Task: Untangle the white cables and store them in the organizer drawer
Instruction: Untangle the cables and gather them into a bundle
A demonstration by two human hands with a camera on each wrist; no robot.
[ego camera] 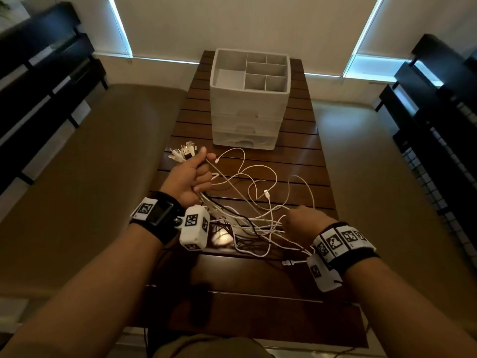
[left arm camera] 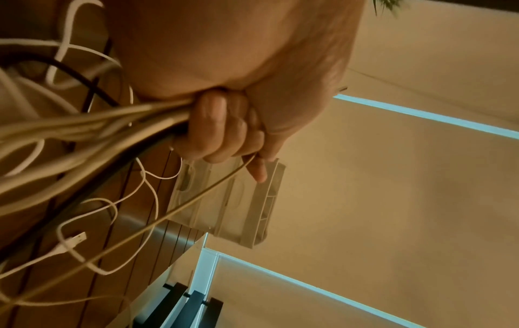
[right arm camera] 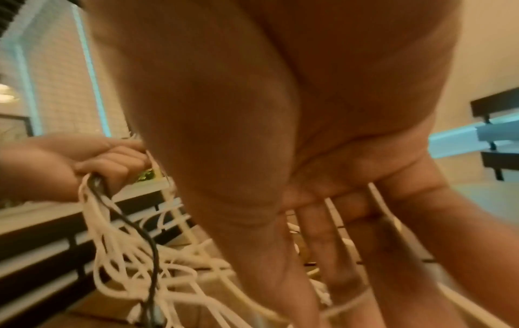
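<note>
A person's two bare forearms reach over a dark slatted wooden bench [ego camera: 296,140], seen from above. On the left, the left hand [ego camera: 189,180] is raised in a fist, its fingers [left arm camera: 216,131] curled tight round a bunch of white cables [ego camera: 258,218]. The plug ends [ego camera: 183,152] fan out above the fist, and the cords trail down from under it toward the bench. One thin black cable [ego camera: 232,211] runs in the same bunch. A white marker box [ego camera: 195,227] hangs from the black strap on that wrist.

In the middle, loose loops of the white cables lie spread across the bench slats, with one free plug [ego camera: 266,195] resting among them. Behind them, at the far end of the bench, stands a white organizer [ego camera: 249,99] with open divided compartments on top and drawers in its front, all pushed in.

On the right, the right hand [ego camera: 300,223] is lowered into the tangle. Its fingers [right arm camera: 317,244] are spread and point downward, with several white cords running between them. Patterned marker bands wrap its wrist.
</note>
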